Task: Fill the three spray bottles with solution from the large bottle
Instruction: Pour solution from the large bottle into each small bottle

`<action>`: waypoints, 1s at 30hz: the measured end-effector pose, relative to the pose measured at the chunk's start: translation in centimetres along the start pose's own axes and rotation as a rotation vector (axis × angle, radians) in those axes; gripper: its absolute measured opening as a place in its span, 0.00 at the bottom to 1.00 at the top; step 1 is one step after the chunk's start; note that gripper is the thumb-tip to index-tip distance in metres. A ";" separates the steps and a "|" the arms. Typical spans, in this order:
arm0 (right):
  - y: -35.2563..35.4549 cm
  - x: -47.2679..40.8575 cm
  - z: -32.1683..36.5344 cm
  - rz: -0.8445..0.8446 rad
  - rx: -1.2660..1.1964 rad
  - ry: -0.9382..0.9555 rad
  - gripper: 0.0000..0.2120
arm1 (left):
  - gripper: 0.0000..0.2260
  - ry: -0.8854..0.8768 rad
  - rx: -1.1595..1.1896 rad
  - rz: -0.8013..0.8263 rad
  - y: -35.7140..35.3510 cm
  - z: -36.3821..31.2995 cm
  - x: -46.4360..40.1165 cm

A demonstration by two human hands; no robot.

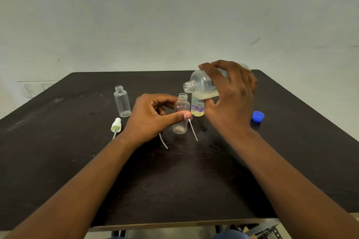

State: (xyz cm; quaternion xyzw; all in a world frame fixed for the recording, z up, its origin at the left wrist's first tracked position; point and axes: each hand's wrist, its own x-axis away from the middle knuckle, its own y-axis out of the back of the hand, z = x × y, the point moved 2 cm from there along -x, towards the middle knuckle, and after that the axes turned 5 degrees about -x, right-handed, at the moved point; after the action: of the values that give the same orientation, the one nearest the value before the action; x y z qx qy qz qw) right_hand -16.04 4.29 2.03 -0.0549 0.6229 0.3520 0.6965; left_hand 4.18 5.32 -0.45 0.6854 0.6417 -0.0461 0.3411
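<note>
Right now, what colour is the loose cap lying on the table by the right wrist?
Blue cap, seen best in the head view.

Single head-worn wide-angle view, forward and down, close over the dark wooden surface (77,141), pale wall beyond.

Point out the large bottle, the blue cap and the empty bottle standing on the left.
large bottle (202,81), head view, on its clear shoulder.
blue cap (258,116), head view, on its top.
empty bottle (122,102), head view, mid-body.
</note>
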 end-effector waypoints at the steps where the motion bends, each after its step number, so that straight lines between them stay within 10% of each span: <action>1: 0.0 0.0 0.0 0.000 -0.003 0.000 0.35 | 0.11 0.002 -0.002 -0.001 0.0 0.0 0.0; 30: 0.2 -0.2 0.4 0.021 0.008 0.017 0.32 | 0.12 0.006 0.007 0.009 -0.2 0.0 -0.2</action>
State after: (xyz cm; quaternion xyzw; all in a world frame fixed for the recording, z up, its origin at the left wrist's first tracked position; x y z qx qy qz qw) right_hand -15.83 4.51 2.38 -0.0488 0.6309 0.3564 0.6875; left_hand 3.98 5.18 -0.41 0.6896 0.6394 -0.0446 0.3371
